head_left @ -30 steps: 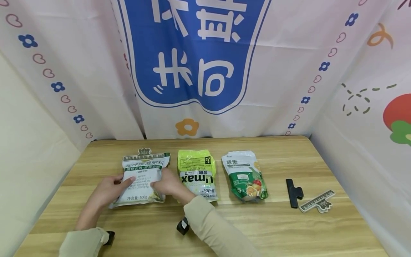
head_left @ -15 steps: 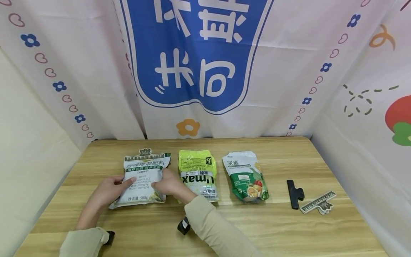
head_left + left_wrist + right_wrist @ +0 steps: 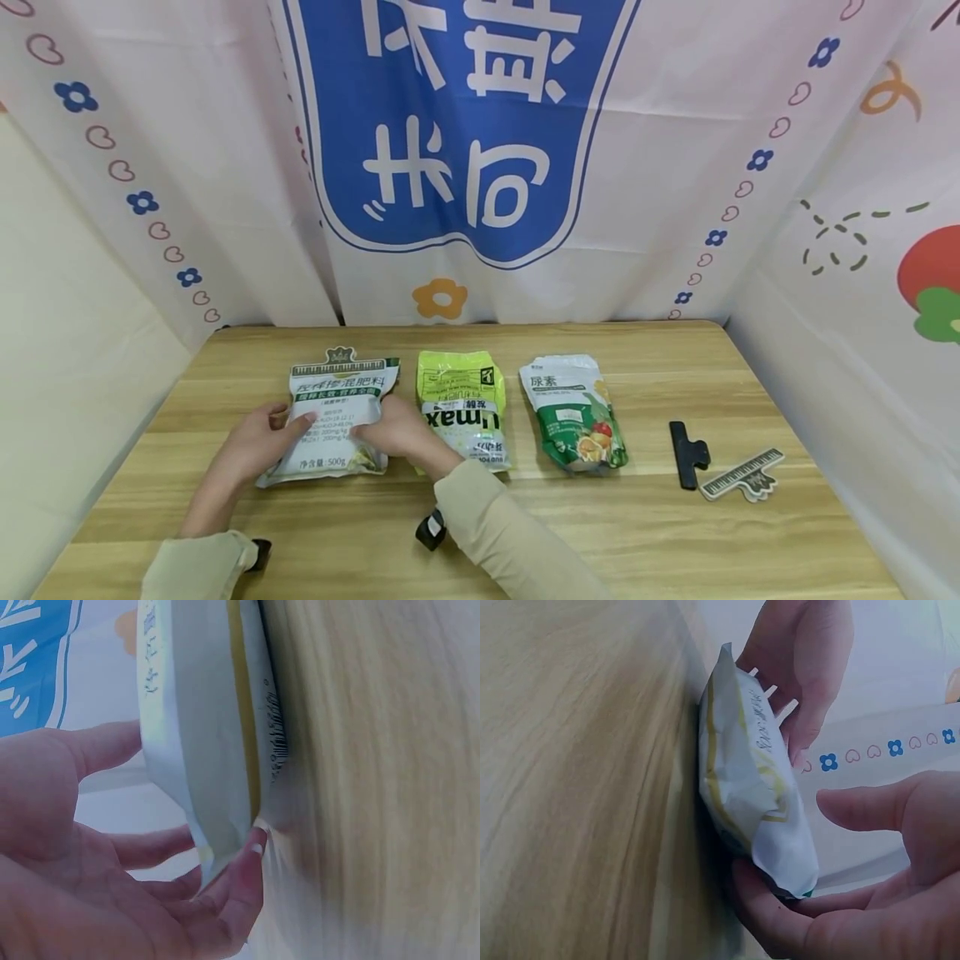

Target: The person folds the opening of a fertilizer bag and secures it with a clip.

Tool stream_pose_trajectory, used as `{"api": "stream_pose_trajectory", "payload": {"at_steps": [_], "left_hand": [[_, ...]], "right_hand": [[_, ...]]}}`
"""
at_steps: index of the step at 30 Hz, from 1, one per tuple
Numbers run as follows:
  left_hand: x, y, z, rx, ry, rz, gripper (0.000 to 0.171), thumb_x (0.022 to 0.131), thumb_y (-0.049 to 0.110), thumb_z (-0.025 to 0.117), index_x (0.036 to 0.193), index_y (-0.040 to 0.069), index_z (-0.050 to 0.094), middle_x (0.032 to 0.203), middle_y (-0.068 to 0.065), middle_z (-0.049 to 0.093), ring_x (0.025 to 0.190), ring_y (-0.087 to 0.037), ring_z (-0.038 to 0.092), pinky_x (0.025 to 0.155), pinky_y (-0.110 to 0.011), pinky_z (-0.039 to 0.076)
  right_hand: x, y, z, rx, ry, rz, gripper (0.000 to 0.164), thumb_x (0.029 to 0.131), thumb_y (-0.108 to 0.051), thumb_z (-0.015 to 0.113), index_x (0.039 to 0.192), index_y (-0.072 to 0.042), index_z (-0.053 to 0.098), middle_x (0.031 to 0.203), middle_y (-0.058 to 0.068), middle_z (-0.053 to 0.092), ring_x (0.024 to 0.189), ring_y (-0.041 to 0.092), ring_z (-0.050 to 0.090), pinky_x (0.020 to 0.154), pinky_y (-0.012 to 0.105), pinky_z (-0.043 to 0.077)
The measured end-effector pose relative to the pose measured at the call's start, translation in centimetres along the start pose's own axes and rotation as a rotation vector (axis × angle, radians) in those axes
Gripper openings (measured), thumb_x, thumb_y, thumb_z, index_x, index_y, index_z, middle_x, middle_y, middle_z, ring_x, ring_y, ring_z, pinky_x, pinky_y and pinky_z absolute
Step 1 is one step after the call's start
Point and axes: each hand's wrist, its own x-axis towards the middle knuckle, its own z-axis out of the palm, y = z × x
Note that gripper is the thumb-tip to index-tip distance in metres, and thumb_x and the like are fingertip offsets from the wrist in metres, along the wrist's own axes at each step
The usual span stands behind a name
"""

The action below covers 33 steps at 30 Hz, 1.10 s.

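A white and green fertilizer bag (image 3: 330,446) marked 500g lies at the left of the table, its top edge closed by a piano-key bag clip (image 3: 339,358). My left hand (image 3: 251,442) grips its left side, thumb over the front. In the left wrist view, the fingertips (image 3: 251,859) curl under the bag's corner. On the opposite side my right hand (image 3: 408,433) holds the bag, with fingers tucked beneath its edge in the right wrist view and the thumb (image 3: 862,808) above the front face.
Right of the hands lie a yellow-green Umax bag (image 3: 459,379) and a white-green urea bag (image 3: 566,400). A black clip (image 3: 684,454) and another piano-key clip (image 3: 742,475) lie farther right. A printed curtain (image 3: 645,225) hangs behind the wooden table (image 3: 637,542).
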Motion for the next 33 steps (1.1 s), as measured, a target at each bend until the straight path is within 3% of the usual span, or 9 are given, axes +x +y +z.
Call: {"api": "stream_pose_trajectory", "payload": {"at_steps": [3,7,10,13,19,21,27,30,33], "left_hand": [[-0.3,0.3,-0.3,0.009,0.014,-0.016,0.095,0.108,0.060,0.043,0.159,-0.016,0.018,0.155,-0.047,0.033,0.139,-0.061,0.044,0.110,-0.069,0.045],[-0.9,0.8,-0.4,-0.025,0.033,-0.025,0.093,0.107,0.062,0.042,0.161,-0.011,0.020,0.156,-0.046,0.034,0.140,-0.060,0.042,0.110,-0.069,0.043],[-1.3,1.6,-0.6,-0.047,0.033,-0.018,0.091,0.108,0.063,0.041,0.162,-0.008,0.022,0.158,-0.044,0.030,0.142,-0.060,0.037,0.113,-0.072,0.038],[-1.7,2.4,-0.8,-0.038,0.028,0.004,0.090,0.108,0.062,0.040,0.162,-0.008,0.023,0.161,-0.044,0.024,0.146,-0.063,0.031,0.117,-0.075,0.031],[-2.9,3.9,-0.6,-0.029,0.046,0.060,0.084,0.109,0.059,0.042,0.161,-0.007,0.029,0.161,-0.041,0.031,0.144,-0.060,0.038,0.113,-0.075,0.037],[-3.3,4.4,-0.4,-0.039,0.052,0.080,0.083,0.109,0.058,0.043,0.160,-0.006,0.031,0.160,-0.039,0.034,0.143,-0.058,0.040,0.112,-0.074,0.038],[-4.6,5.8,0.0,-0.074,0.066,0.151,0.075,0.109,0.056,0.046,0.158,-0.001,0.039,0.158,-0.036,0.041,0.143,-0.055,0.041,0.112,-0.071,0.039],[-4.9,6.6,0.2,-0.104,0.072,0.179,0.072,0.109,0.054,0.049,0.158,0.001,0.040,0.150,-0.030,0.054,0.136,-0.047,0.054,0.102,-0.054,0.053],[-4.8,7.4,0.5,-0.151,0.051,0.201,0.071,0.110,0.049,0.051,0.159,0.001,0.037,0.138,-0.025,0.066,0.124,-0.037,0.066,0.090,-0.036,0.057]], "right_hand": [[-0.3,-0.2,-0.3,-0.006,0.005,-0.002,0.059,0.091,-0.026,0.081,0.135,0.006,0.060,0.132,0.020,0.068,0.105,0.024,0.066,0.091,0.040,0.058],[-0.7,-0.2,-0.8,0.003,0.001,0.000,0.061,0.092,-0.031,0.079,0.139,0.003,0.060,0.136,0.018,0.067,0.098,0.023,0.064,0.080,0.037,0.054],[-1.0,-0.2,-1.3,0.032,-0.016,-0.002,0.049,0.094,-0.032,0.078,0.129,0.001,0.065,0.116,0.016,0.069,0.077,0.021,0.055,0.064,0.034,0.044],[-1.4,-0.2,-1.7,0.037,-0.026,-0.012,0.039,0.095,-0.033,0.077,0.116,-0.001,0.068,0.092,0.011,0.063,0.065,0.017,0.045,0.057,0.032,0.037],[-2.2,-0.1,-2.6,0.051,-0.043,-0.022,0.036,0.097,-0.034,0.075,0.112,-0.003,0.065,0.077,0.001,0.053,0.062,0.014,0.041,0.056,0.030,0.035],[-2.5,-0.1,-3.1,0.064,-0.055,-0.018,0.034,0.097,-0.034,0.075,0.111,-0.004,0.064,0.078,0.000,0.052,0.065,0.015,0.045,0.057,0.030,0.038],[-3.5,-0.1,-4.8,0.045,-0.073,-0.041,0.056,0.097,-0.042,0.075,0.138,-0.007,0.062,0.120,0.004,0.070,0.105,0.019,0.066,0.087,0.041,0.058],[-3.9,-0.1,-5.7,0.030,-0.086,-0.076,0.062,0.098,-0.044,0.073,0.146,-0.008,0.057,0.126,0.004,0.070,0.111,0.020,0.067,0.092,0.042,0.059],[-4.1,0.1,-6.5,0.034,-0.093,-0.097,0.064,0.098,-0.044,0.072,0.149,-0.010,0.055,0.128,0.003,0.069,0.114,0.019,0.066,0.094,0.041,0.058]]}}
